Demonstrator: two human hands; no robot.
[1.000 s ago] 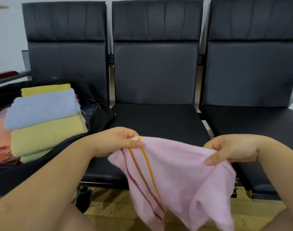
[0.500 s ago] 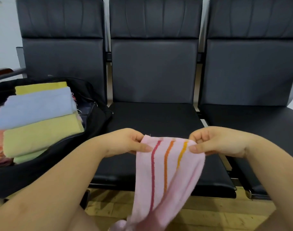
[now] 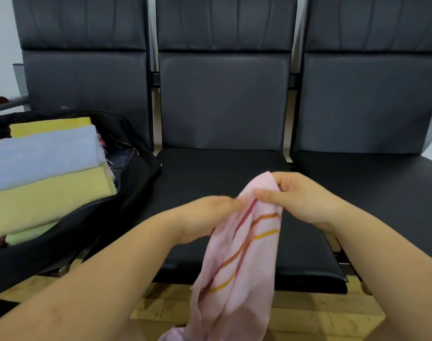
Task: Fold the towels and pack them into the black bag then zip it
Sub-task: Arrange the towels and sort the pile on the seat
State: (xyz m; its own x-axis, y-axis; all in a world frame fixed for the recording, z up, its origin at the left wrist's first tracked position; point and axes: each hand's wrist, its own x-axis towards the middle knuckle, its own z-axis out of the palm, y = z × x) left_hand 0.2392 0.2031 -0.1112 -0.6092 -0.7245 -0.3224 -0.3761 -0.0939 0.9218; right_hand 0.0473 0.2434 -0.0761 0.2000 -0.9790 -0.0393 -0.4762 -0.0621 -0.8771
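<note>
At far left, on the leftmost black padded chair seat, open black fabric bag (image 3: 92, 232) already holds a stack of folded towels: yellow one (image 3: 50, 125) at the far end, pale blue one (image 3: 45, 156) next, yellow-green one (image 3: 50, 200) nearest, with more green and pink-orange edges poking out below and left. Packing looks mostly done; bag flap lies open, so zipping is not yet done. One item left in view: pink cotton towel with red, orange and yellow stripes (image 3: 237, 267), unfolded, hanging bunched from both hands over the near edge of the middle black chair seat (image 3: 222, 168) down toward the wooden floor (image 3: 151, 308). Right hand (image 3: 301, 198) has thumb and curled fingers pinching the towel's top edge, gripping it firmly. Left hand (image 3: 205, 217) touches the same top edge just beside the right hand, fingers blurred, apparently clasping cloth, though exact grip is hard to read. Hands are almost touching, so corners seem to be meeting for a first fold. Remaining by my judgement: finish folding, place the towel in the bag, zip.
</note>
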